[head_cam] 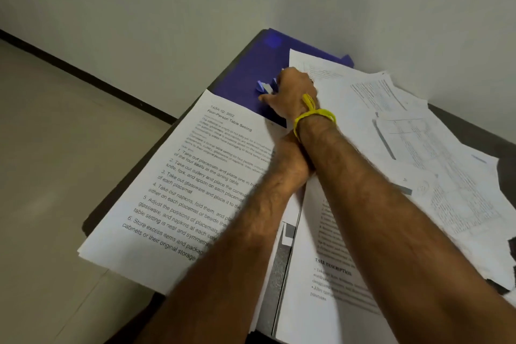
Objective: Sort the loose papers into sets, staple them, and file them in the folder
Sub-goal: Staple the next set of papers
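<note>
Sorting barely begun: papers lie loose, folder at the far corner.

The right hand (293,92), a yellow band (314,116) on its wrist, reaches over to the blue folder (245,70) and its fingers curl at a small pale thing (265,88) there; whether it is gripped I cannot tell. The left hand (290,160) is hidden under the right forearm, so its state is unclear. One printed stack (184,190) overhangs the counter's (117,198) near-left edge; loose sheets (435,153) spread untidily to the right, one sticking out past the right edge. I see no stapler and no stapled or filed set, so I judge nearly all remains. The wall (391,8) closes in behind the folder; free room lies only leftward over the floor (55,176).
</note>
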